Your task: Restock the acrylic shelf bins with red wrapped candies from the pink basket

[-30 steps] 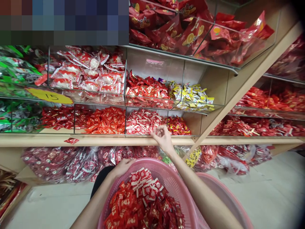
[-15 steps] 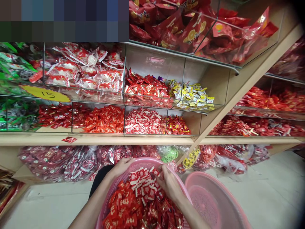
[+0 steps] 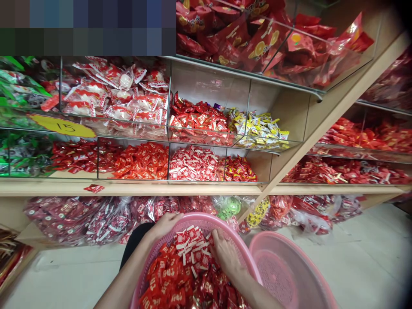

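A pink plastic basket [image 3: 254,262] is in front of me, holding wrapped candies. Orange-red packets [image 3: 165,274] lie at its left, red-and-white packets [image 3: 193,244] at the far side, and dark red shiny packets [image 3: 219,287] nearer me. At the far left, my left hand [image 3: 167,224] is closed on the basket's rim. My right hand [image 3: 225,253] reaches inside by the right wall, its bent fingers closed at the edge of the red-and-white packets. What those fingers hold, if anything, is hidden.
A second pink basket [image 3: 305,270] stands on the floor at right. Ahead, a wooden shelf [image 3: 193,189] carries clear-fronted candy bins, with a yellow "15" tag [image 3: 62,125] and one loose red packet [image 3: 94,188] on its ledge. Bulging candy bags [image 3: 74,219] sit underneath.
My right hand has moved down and slightly left, from beside the rim deeper into the basket; a packet seen near its fingertips no longer shows there. My left hand stays put.
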Motion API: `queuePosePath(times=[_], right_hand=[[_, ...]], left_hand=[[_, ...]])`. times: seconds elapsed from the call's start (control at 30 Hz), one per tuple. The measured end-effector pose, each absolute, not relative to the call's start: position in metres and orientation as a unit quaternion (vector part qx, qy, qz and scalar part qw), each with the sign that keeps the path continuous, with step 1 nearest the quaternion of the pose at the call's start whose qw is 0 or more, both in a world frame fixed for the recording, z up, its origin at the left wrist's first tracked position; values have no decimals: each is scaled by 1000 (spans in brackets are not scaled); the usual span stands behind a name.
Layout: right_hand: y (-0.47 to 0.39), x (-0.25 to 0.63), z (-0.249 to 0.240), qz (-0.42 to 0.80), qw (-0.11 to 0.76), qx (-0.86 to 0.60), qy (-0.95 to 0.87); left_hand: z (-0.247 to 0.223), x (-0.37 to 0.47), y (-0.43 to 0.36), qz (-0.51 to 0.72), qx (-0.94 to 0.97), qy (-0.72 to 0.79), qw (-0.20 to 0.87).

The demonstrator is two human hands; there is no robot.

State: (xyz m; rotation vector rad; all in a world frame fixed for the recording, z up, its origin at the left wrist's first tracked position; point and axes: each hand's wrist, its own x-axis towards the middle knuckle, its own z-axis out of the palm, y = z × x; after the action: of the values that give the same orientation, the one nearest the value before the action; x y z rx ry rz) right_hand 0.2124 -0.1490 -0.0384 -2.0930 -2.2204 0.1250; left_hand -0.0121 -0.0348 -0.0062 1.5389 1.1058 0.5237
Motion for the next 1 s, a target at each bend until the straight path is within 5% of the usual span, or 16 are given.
queuePosePath(times=[0.6,0.87,1.0], right_hand=[[-145,209,-52,57,99,-677,-727],[-93,190,79,101,306,-584,-745],[-39,177,128,10,314,-578,-753]], left_hand=[[-22,-15,-31,233,664,467,536],[-18,-14,-33,240,654,466,545],[-17,-14,-34,242,645,473,549]])
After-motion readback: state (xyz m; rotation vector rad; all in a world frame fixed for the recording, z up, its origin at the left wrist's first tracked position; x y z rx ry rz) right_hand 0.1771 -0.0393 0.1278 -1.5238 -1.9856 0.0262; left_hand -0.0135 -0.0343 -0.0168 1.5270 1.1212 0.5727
